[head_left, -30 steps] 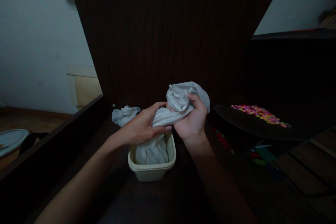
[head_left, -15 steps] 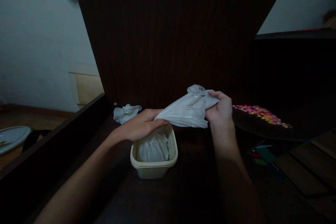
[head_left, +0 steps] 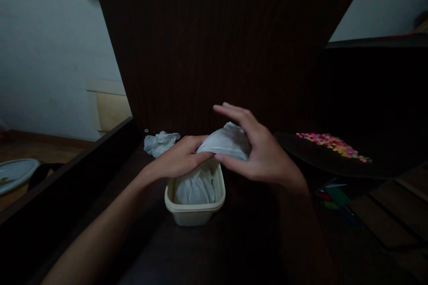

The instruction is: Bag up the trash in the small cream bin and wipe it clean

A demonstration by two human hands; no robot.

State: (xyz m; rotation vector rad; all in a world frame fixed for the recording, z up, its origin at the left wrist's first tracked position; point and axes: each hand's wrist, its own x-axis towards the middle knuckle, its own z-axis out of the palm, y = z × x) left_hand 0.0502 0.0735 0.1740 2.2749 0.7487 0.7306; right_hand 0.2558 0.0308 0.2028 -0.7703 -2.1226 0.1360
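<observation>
My left hand (head_left: 180,158) is closed around the gathered middle of a white plastic bag (head_left: 195,187), just over the rim of a cream rectangular tub (head_left: 194,208). The bag's rounded lower part sits inside the tub, and what it contains is hidden. Its loose upper part sticks out to the right of my left hand. My right hand (head_left: 264,151) is cupped at that loose end, fingers stretched and thumb apart, with the plastic against its palm. Behind my left hand lies another crumpled white plastic bag (head_left: 161,143).
A dark wooden panel (head_left: 220,44) rises behind the dark tabletop (head_left: 160,249). On the right, a string of small pink and yellow pieces (head_left: 334,146) lies on a dark curved surface. A raised dark edge (head_left: 73,171) runs along the left. A whitish round lid-like object (head_left: 18,173) is farther left.
My right hand has let go of the bag's far end and moved left, opening around the plastic. The loose part is now bunched up shorter. My left hand keeps its grip.
</observation>
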